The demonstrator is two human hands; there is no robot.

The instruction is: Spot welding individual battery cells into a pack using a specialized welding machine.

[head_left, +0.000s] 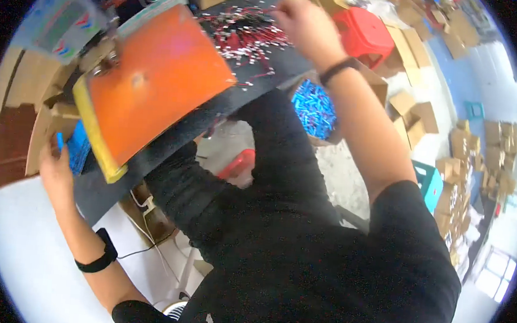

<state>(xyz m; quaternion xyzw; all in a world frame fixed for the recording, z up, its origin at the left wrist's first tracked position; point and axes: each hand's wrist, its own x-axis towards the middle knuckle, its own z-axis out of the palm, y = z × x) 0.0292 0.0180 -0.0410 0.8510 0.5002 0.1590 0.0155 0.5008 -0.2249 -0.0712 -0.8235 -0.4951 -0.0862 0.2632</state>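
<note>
At the far left, my left hand point(58, 170) is closed around a small blue cylinder point(59, 141), which pokes up between the fingers. Beside it, more blue pieces point(79, 150) lie in a cardboard box, partly hidden by the machine's yellow edge. My right hand point(309, 31) is above the back of the black table, fingers pinched together at the edge of a pile of thin red and black wires with white connectors point(248, 36). Motion blur hides what that pinch holds, if anything.
A tilted orange board point(163, 78) with a yellow edge point(101, 134) stands between my hands on the black table point(180, 130). Many blue cylinders point(314, 108) fill a box under my right forearm. A red stool point(364, 35) and cardboard boxes point(412, 114) stand to the right.
</note>
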